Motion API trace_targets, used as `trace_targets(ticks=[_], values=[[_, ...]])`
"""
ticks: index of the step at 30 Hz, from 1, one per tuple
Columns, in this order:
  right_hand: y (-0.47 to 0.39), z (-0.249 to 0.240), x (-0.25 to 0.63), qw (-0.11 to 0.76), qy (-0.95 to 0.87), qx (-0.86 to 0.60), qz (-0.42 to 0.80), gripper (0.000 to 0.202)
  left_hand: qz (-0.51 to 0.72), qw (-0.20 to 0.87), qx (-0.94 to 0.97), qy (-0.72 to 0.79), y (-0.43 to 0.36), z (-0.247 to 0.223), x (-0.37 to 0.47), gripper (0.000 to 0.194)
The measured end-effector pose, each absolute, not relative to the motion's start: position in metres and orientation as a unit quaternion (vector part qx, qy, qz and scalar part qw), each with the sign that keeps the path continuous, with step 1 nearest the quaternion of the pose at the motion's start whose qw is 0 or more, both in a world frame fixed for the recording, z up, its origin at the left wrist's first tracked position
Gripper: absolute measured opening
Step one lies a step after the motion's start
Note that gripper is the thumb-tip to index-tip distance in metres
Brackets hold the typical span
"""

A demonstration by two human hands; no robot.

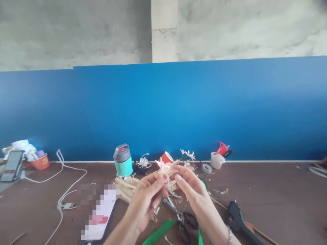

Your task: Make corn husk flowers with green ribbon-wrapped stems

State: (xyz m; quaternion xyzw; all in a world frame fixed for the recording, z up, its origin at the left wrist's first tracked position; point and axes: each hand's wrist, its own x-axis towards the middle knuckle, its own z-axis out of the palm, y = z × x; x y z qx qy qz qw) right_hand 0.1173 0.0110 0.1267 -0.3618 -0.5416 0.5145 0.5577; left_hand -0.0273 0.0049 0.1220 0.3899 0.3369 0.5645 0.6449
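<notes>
From my remote view: left hand (145,195), pinched on a pale flower (161,165), upright above strips (125,185); right hand (195,189), close by, contact unclear; scissors (181,215), below; grip advised, I judge: light, low, petals uncrushed.

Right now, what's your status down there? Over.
Left hand pinching pale flower. Right hand close beside, grip unclear. Scissors lying below, between forearms.
</notes>
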Motion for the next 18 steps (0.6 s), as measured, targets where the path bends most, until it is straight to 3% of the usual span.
trace_targets(ticks=[5, 18], values=[[0.0079, 0.1297, 0.1167, 0.587, -0.524, -0.315, 0.531, 0.043, 0.517, 0.673, 0.407, 0.337, 0.0005, 0.1178, -0.0220, 0.022], [0.0087, 0.1316, 0.1190, 0.570, -0.518, -0.342, 0.538, 0.021, 0.464, 0.713, 0.399, 0.341, 0.0003, 0.1178, -0.0182, 0.021]])
